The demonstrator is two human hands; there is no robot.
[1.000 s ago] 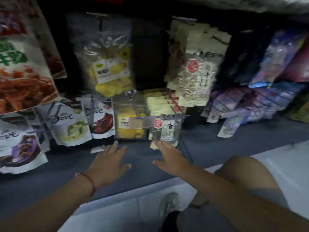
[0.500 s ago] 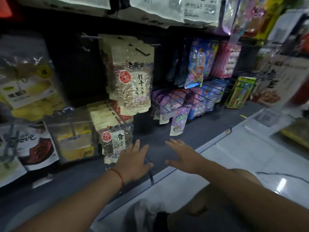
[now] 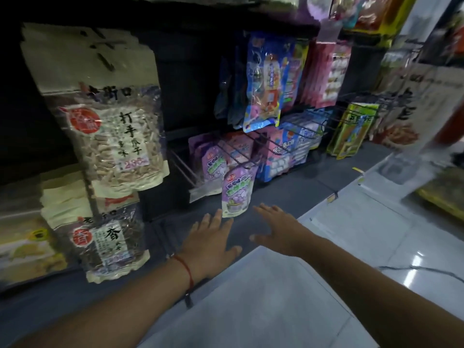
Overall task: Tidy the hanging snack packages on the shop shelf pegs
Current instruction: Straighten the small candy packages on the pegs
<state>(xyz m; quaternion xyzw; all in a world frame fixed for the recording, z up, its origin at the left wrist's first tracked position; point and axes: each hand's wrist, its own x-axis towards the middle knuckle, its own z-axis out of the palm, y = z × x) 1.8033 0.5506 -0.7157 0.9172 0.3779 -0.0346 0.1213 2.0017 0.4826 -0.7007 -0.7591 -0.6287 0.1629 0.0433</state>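
Both hands shifted right, under purple packet (image 3: 237, 194).

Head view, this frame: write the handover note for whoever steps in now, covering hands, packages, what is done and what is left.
Left hand: open, fingers spread, holding nothing, fingertips just below the purple pouch.
Right hand: open, empty, to the right of that pouch.
The purple pouch hangs at the front of its low peg, lower than and ahead of the purple packs behind it.
The seed bag hangs on the upper left peg, a darker seed bag below it.
Done: nothing visibly settled in this row.
Left: probably push the front pouch back in line, then check the blue packs to the right.
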